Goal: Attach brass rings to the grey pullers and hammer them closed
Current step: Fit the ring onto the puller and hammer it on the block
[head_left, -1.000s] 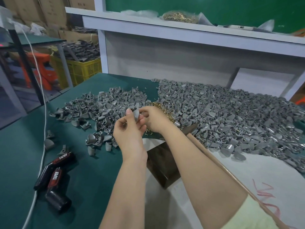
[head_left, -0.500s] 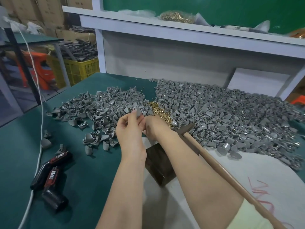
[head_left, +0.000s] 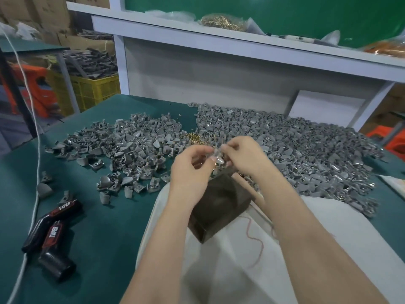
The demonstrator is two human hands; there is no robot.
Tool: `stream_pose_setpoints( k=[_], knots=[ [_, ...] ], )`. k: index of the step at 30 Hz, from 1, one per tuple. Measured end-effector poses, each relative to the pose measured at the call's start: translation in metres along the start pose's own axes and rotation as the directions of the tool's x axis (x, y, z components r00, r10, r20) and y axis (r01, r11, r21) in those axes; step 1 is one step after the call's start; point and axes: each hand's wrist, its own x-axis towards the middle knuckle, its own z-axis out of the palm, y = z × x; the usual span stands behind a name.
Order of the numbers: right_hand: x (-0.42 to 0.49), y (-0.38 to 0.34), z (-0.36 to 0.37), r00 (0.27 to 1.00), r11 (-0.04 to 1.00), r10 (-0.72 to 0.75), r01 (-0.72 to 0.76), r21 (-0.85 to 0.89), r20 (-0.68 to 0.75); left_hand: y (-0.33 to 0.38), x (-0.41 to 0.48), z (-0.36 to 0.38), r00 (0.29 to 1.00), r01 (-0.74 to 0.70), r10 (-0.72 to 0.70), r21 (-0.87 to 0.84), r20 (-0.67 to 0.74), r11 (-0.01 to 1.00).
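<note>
Left hand and right hand pinch one puller over the block (blurred); hammering is not yet done, the left pile looks ringless, and the right pile seems ringed.

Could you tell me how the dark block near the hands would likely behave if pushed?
The dark block looks solid and squat, so it probably feels heavy and would slide rather than tip. It sits on loose white cloth, which would likely bunch up under it.
</note>
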Motion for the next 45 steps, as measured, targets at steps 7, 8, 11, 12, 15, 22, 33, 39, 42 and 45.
stream_pose_setpoints(
  k=[7, 8, 11, 12, 15, 22, 33, 39, 42, 45],
  knots=[
    [-0.06, 0.042, -0.023, 0.993, 0.864, 0.118, -0.093, 0.495, -0.02, 0.003, -0.014, 0.011, 0.925, -0.157, -0.059, 0.518, 0.376, 0.841],
    [-0.064, 0.044, -0.019, 0.992, 0.834, 0.124, -0.087, 0.545, -0.032, 0.005, -0.015, 0.011, 0.919, -0.16, -0.08, 0.549, 0.387, 0.82],
    [-0.067, 0.047, -0.008, 0.99, 0.75, 0.134, -0.068, 0.658, -0.051, 0.008, -0.016, 0.011, 0.934, -0.162, -0.071, 0.593, 0.349, 0.789],
    [-0.066, 0.048, -0.005, 0.988, 0.716, 0.141, -0.062, 0.695, -0.057, 0.009, -0.015, 0.01, 0.948, -0.153, -0.055, 0.598, 0.314, 0.787],
    [-0.061, 0.052, 0.001, 0.986, 0.664, 0.147, -0.043, 0.746, -0.073, 0.007, -0.014, 0.008, 0.969, -0.154, -0.006, 0.623, 0.246, 0.767],
    [-0.056, 0.058, 0.007, 0.986, 0.815, 0.064, 0.036, 0.578, -0.151, 0.004, -0.016, 0.013, 0.944, -0.204, -0.042, 0.676, 0.329, 0.709],
    [-0.063, 0.05, 0.012, 0.975, 0.964, -0.132, 0.169, 0.207, -0.18, 0.003, -0.014, 0.009, 0.941, -0.19, -0.044, 0.632, 0.336, 0.751],
    [-0.063, 0.047, 0.018, 0.965, 0.97, -0.241, 0.237, -0.049, -0.106, 0.006, -0.015, 0.009, 0.942, -0.171, -0.073, 0.656, 0.327, 0.735],
    [-0.063, 0.044, 0.018, 0.962, 0.958, -0.254, 0.237, -0.159, -0.097, 0.005, -0.015, 0.009, 0.943, -0.178, -0.057, 0.644, 0.327, 0.744],
    [-0.064, 0.04, 0.019, 0.957, 0.933, -0.274, 0.24, -0.269, -0.094, 0.003, -0.014, 0.009, 0.945, -0.181, -0.051, 0.643, 0.324, 0.744]
  ],
)
